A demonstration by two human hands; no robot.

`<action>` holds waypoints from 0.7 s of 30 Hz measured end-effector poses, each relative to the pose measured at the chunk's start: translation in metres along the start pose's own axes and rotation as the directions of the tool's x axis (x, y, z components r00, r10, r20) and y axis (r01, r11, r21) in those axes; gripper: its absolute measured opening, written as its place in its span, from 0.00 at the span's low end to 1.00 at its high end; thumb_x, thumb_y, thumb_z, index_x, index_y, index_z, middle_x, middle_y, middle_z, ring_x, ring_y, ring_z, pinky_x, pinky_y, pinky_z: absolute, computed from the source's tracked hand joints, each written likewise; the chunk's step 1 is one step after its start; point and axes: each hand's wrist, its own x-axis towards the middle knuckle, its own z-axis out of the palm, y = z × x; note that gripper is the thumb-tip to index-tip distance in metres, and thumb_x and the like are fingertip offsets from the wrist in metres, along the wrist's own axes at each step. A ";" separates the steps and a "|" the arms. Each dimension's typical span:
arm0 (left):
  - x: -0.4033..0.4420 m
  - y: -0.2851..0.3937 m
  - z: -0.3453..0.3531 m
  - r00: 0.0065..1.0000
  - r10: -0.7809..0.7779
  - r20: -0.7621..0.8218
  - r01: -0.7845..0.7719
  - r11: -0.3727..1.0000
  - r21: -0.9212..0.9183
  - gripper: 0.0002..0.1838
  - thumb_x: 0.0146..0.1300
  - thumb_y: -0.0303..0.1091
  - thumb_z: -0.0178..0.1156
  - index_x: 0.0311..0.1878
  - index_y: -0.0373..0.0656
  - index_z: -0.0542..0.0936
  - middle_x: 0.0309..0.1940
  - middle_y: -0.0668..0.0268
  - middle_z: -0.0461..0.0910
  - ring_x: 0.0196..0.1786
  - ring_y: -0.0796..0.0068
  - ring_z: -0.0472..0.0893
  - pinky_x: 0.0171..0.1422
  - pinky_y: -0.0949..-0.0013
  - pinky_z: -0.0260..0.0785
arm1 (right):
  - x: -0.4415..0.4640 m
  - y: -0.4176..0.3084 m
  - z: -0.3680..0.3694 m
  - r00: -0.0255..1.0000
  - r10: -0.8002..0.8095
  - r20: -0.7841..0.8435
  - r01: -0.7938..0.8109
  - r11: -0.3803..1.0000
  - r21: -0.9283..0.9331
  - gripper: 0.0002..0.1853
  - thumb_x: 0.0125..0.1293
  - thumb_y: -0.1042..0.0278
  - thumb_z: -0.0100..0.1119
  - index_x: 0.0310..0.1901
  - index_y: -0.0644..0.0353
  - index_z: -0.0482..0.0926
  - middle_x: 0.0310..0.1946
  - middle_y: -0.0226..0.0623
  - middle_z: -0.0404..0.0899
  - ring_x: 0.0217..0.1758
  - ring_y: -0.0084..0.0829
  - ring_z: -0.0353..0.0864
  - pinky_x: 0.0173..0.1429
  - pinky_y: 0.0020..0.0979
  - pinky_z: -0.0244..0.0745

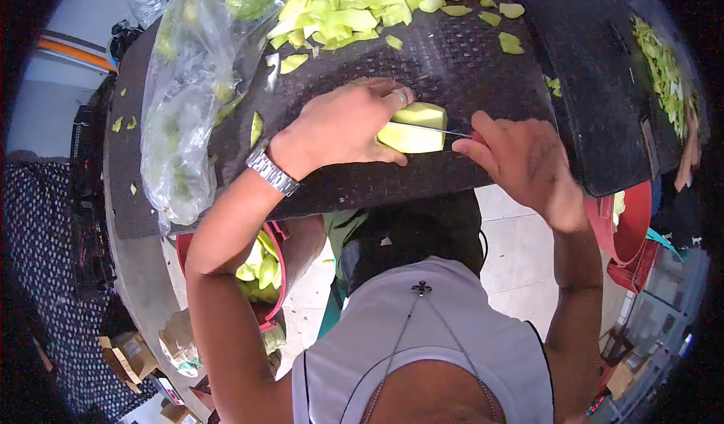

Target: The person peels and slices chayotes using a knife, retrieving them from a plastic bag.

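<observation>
Peeled green vegetable [419, 140] lies on the table [475, 73] between the hands, its long axis running roughly left to right. The left hand [339, 126] clasps its left end, fingers over the far side and thumb on the near side, so this hand is the nearer. The right hand [524, 153], just beyond the right end and apart from it, pinches a knife [455, 132] whose thin blade points leftward along the vegetable's upper face. Beyond the hands lies a heap of pale green slices [339, 6]; farther left, a clear plastic bag [177, 145].
</observation>
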 end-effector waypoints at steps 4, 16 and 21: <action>-0.002 -0.010 0.019 0.980 0.072 -0.184 -0.083 0.995 -0.057 0.46 0.50 0.57 0.79 0.66 0.37 0.74 0.62 0.47 0.79 0.64 0.45 0.79 0.68 0.54 0.75 | 0.012 -0.005 -0.022 0.996 -0.082 -0.023 0.079 0.990 -0.115 0.18 0.75 0.47 0.58 0.35 0.51 0.73 0.20 0.38 0.77 0.24 0.44 0.80 0.29 0.42 0.70; -0.003 -0.001 0.034 0.990 0.026 -0.140 -0.023 0.999 0.023 0.45 0.53 0.63 0.74 0.65 0.41 0.74 0.69 0.52 0.75 0.76 0.45 0.68 0.81 0.29 0.47 | 0.009 0.029 0.046 0.994 -0.104 -0.028 0.102 0.993 -0.060 0.17 0.78 0.46 0.52 0.38 0.50 0.77 0.22 0.38 0.82 0.25 0.42 0.86 0.28 0.44 0.77; -0.002 0.021 0.027 0.948 -0.036 -0.316 0.084 0.987 0.140 0.44 0.58 0.68 0.67 0.65 0.38 0.77 0.65 0.51 0.77 0.73 0.44 0.70 0.79 0.28 0.48 | 0.014 0.023 0.037 0.998 -0.062 0.016 0.061 0.997 0.045 0.17 0.79 0.48 0.50 0.40 0.53 0.77 0.23 0.42 0.82 0.26 0.46 0.85 0.28 0.46 0.78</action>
